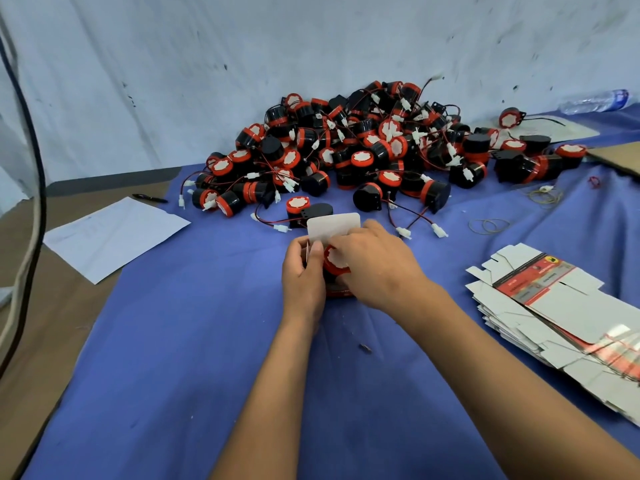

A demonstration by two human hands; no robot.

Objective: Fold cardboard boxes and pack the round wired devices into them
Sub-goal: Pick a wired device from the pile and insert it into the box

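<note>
Setting: blue cloth (194, 341) spread over a brown surface, scuffed pale sheeting behind.
Left hand (303, 275): curled round the side of a small box (337, 292), thumb and fingers gripping its wall and steadying it upright on the cloth.
Right hand (375, 268): fingers bent over a red-rimmed round device (334, 263), pressing it down into the box's open top; whether it pinches the rim or only pushes cannot be told.
Box lid: white flap (334, 225) standing up behind the device, not yet closed.
Step in hand: by the look of it, seating one device in a folded box.
Next move: likely calls for tucking the wire inside, then folding the flap down and in.
Right side: flat stack of unfolded box blanks (568, 317), near the right forearm.
Left side: white paper sheet (114, 237), pen (149, 198) beyond it.
Beyond the hands: rubber bands (490, 226) loose on the cloth.
Far end: large heap of black-and-red wired devices (363, 150) awaiting packing; plastic bottle (594, 101) lying at far right.
</note>
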